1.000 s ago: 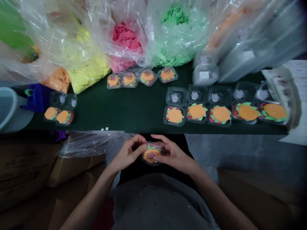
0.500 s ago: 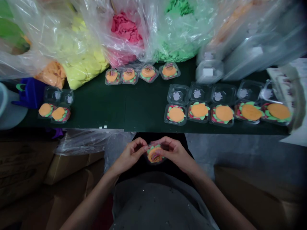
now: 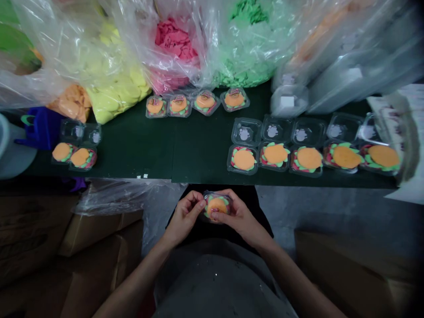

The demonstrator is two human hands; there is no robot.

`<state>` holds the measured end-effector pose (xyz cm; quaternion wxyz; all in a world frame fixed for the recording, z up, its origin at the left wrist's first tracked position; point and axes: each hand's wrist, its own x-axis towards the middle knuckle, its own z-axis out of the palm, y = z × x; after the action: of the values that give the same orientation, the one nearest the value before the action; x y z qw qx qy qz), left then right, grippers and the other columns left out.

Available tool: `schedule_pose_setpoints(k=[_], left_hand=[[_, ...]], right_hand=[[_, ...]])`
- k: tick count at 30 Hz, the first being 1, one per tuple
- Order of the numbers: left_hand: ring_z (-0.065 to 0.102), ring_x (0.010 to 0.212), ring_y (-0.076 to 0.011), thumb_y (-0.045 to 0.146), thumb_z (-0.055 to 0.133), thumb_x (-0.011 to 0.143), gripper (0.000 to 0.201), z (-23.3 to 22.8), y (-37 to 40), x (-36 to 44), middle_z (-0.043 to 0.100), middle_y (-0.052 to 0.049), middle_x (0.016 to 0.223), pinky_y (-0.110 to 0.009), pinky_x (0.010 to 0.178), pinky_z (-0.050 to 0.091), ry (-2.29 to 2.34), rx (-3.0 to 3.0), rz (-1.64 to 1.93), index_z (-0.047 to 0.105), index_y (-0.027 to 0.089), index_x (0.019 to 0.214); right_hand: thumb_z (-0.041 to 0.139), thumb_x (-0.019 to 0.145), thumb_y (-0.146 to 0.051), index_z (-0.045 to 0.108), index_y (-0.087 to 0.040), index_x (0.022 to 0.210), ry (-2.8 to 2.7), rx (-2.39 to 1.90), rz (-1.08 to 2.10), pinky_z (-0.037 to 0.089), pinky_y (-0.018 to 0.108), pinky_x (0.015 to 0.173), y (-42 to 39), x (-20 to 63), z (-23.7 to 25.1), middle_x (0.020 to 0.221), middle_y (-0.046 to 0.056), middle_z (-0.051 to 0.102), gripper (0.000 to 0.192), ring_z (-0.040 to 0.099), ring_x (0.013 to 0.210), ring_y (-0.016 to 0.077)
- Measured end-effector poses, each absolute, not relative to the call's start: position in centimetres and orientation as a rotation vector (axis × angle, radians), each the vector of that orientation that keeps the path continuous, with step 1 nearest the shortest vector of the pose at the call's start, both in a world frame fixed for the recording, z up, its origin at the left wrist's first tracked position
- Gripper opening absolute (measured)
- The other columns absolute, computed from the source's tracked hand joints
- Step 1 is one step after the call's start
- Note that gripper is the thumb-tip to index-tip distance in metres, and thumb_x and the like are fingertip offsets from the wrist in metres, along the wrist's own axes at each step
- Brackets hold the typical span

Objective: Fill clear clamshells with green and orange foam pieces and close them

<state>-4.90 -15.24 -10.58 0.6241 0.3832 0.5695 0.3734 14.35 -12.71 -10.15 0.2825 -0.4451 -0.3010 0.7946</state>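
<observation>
The small clear clamshell (image 3: 217,206) you hold sits in front of your chest, just below the table edge (image 3: 212,181), its orange top facing up at you; it looks roughly square, so no long axis shows. Inside, an orange disc lies on green and red petals. Your left hand (image 3: 184,217) and right hand (image 3: 239,215) both pinch it from either side. Five open filled clamshells (image 3: 274,155) line the table to the right, four closed ones (image 3: 179,105) sit farther back, two (image 3: 81,157) at left.
</observation>
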Motion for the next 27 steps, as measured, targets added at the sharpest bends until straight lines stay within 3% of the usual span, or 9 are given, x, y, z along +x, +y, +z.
schedule_pose_setpoints(k=[7,12,14,18,27], left_hand=[[0.039,0.067,-0.0118,0.042,0.045,0.105,0.032,-8.6,-13.6,-7.4,0.042,0.004,0.072,-0.025,0.064,0.031,1.115,1.353,0.43,0.05,0.019,0.083],[0.038,0.069,-0.0124,0.043,0.047,0.104,0.037,-9.0,-14.0,-7.1,0.04,0.003,0.072,-0.026,0.065,0.03,1.119,1.291,0.522,0.047,0.018,0.076],[0.037,0.069,-0.0127,0.043,0.048,0.104,0.037,-9.6,-14.6,-6.9,0.04,0.003,0.072,-0.026,0.065,0.03,1.133,1.231,0.584,0.048,0.018,0.076],[0.038,0.071,-0.0131,0.043,0.048,0.104,0.036,-10.3,-15.6,-6.7,0.042,0.002,0.075,-0.027,0.066,0.03,1.159,1.2,0.645,0.049,0.018,0.078],[0.04,0.069,-0.0123,0.043,0.048,0.104,0.037,-10.5,-16.3,-6.4,0.044,0.002,0.073,-0.026,0.065,0.031,1.196,1.259,0.663,0.05,0.018,0.078]], right_hand=[[0.087,0.076,-0.03,0.063,-0.026,0.11,-1.093,-1.128,2.226,0.052,0.027,0.074,-12.0,15.8,-9.1,0.097,-0.001,0.066,0.041,0.061,0.085,0.0154],[0.088,0.076,-0.031,0.066,-0.027,0.112,-1.056,-1.102,2.272,0.051,0.027,0.075,-12.1,15.7,-9.1,0.096,-0.001,0.067,0.043,0.061,0.086,0.0154],[0.083,0.081,-0.036,0.069,-0.026,0.111,-0.974,-1.106,2.273,0.052,0.03,0.081,-12.0,15.8,-9.3,0.101,0.001,0.07,0.034,0.064,0.091,0.0171],[0.079,0.085,-0.041,0.076,-0.024,0.091,-0.8,-1.139,2.179,0.053,0.036,0.089,-11.7,16.0,-9.6,0.112,0.005,0.075,0.018,0.068,0.101,0.0212],[0.087,0.075,-0.033,0.076,-0.022,0.079,-0.675,-1.129,2.088,0.053,0.034,0.088,-12.6,15.3,-10.2,0.096,0.005,0.081,0.016,0.073,0.096,0.0198]])
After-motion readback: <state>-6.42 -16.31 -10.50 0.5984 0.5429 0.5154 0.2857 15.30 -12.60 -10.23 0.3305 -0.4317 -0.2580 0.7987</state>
